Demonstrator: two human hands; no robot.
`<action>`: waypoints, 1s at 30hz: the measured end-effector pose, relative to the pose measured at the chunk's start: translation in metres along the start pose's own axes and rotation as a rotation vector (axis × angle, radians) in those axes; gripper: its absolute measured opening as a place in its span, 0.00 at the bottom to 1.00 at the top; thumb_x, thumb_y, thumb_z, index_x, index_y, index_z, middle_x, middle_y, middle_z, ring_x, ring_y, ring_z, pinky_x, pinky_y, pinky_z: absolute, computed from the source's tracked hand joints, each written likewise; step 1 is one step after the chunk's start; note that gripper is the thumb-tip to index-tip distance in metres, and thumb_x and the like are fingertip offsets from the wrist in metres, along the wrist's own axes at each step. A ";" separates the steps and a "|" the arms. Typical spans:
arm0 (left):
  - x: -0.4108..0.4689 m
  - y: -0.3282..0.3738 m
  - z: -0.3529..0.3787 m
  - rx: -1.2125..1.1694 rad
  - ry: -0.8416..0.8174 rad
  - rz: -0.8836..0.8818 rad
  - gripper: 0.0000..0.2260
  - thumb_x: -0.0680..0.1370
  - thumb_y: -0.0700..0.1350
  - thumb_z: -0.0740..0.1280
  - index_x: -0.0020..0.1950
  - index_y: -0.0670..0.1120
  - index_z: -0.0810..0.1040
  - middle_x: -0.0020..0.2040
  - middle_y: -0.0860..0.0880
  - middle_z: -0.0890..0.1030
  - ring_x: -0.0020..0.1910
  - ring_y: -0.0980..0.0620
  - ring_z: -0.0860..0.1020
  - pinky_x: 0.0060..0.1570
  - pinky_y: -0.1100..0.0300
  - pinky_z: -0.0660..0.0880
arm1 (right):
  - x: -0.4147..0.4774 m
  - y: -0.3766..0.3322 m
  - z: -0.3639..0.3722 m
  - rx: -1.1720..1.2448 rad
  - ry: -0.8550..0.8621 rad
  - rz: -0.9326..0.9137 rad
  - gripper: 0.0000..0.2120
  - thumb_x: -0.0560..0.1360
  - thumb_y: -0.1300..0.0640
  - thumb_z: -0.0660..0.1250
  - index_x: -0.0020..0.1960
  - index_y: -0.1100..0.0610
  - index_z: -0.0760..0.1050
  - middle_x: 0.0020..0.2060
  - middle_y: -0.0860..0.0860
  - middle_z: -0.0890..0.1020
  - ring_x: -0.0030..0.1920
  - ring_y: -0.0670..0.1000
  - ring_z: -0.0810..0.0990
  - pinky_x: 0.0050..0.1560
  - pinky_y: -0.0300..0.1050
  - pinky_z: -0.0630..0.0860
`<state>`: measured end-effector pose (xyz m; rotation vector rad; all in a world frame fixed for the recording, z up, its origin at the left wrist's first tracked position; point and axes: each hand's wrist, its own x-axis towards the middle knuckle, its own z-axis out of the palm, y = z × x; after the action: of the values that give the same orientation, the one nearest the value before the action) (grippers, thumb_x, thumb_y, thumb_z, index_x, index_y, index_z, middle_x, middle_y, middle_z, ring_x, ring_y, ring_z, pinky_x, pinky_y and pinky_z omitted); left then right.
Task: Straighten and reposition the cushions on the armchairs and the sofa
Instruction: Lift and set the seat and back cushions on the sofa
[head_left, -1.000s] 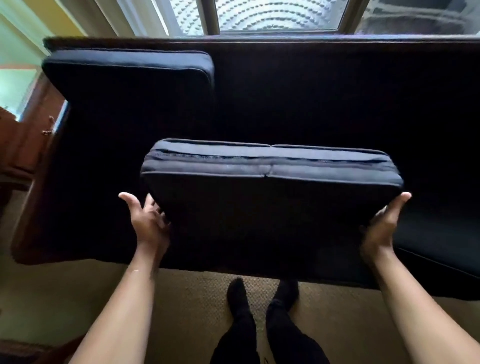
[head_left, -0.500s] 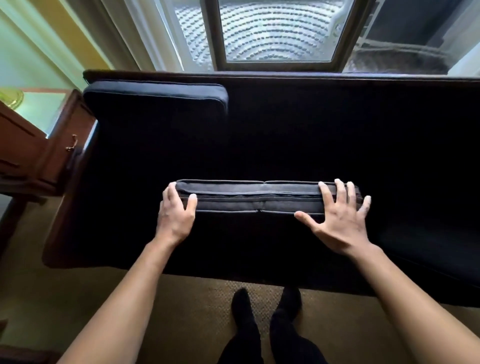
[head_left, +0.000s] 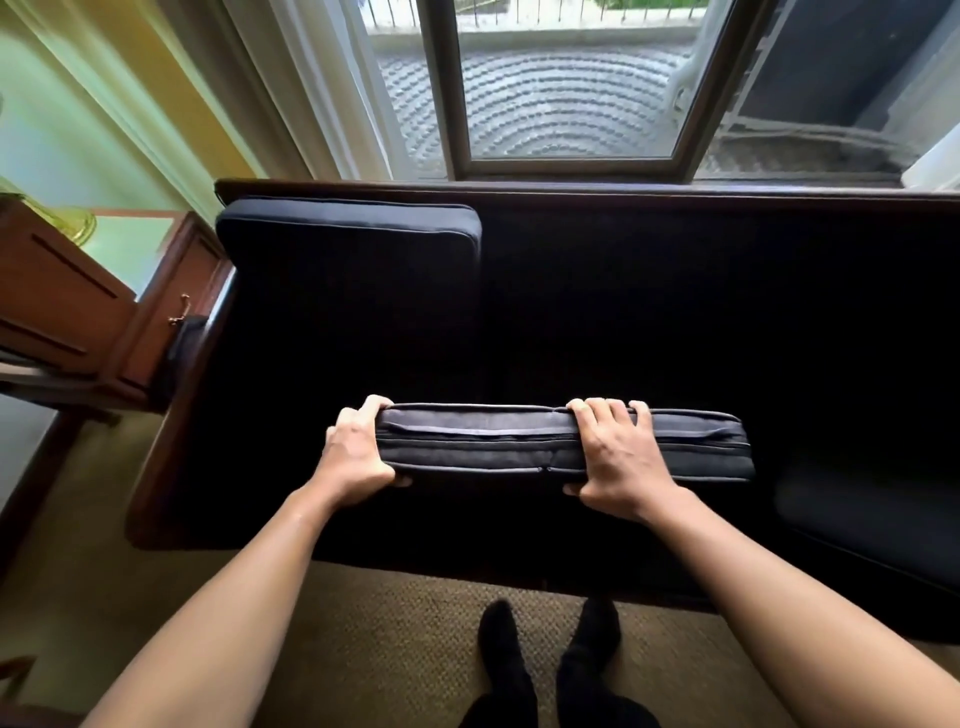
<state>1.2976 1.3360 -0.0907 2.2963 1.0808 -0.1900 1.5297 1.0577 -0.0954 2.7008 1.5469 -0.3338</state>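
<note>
Both bare arms reach forward and down, roughly parallel, the forearms uncovered to the elbow. The left hand (head_left: 358, 452) grips the left end of the dark cushion (head_left: 467, 441), with its fingers curled over the far edge and its thumb tucked under the near edge. The right hand (head_left: 618, 457) clasps the cushion nearer its middle in the same way, four fingers hooked over the top and thumb beneath. The backs of both hands face up.
</note>
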 end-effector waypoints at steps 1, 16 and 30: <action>-0.003 0.005 -0.005 0.022 0.023 0.037 0.47 0.53 0.52 0.87 0.69 0.59 0.70 0.59 0.50 0.72 0.62 0.43 0.76 0.70 0.48 0.70 | -0.004 0.005 -0.003 0.017 0.017 -0.005 0.53 0.56 0.32 0.75 0.73 0.55 0.65 0.64 0.51 0.74 0.63 0.56 0.73 0.70 0.64 0.64; -0.067 0.245 -0.038 0.053 0.110 0.825 0.32 0.60 0.56 0.78 0.62 0.50 0.80 0.52 0.53 0.72 0.52 0.52 0.73 0.51 0.52 0.79 | -0.059 0.053 -0.055 0.844 -0.110 0.100 0.56 0.57 0.57 0.81 0.77 0.37 0.57 0.71 0.39 0.71 0.71 0.39 0.71 0.71 0.39 0.69; -0.027 0.155 -0.020 0.517 0.097 0.684 0.58 0.56 0.69 0.74 0.83 0.55 0.61 0.72 0.45 0.73 0.71 0.43 0.72 0.76 0.41 0.65 | -0.057 0.065 -0.125 0.176 -0.112 0.011 0.62 0.60 0.32 0.75 0.83 0.54 0.50 0.77 0.51 0.62 0.78 0.53 0.60 0.80 0.54 0.54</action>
<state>1.3926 1.2523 0.0047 3.0199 0.2397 -0.0871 1.5797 0.9903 0.0317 2.7617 1.5397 -0.6385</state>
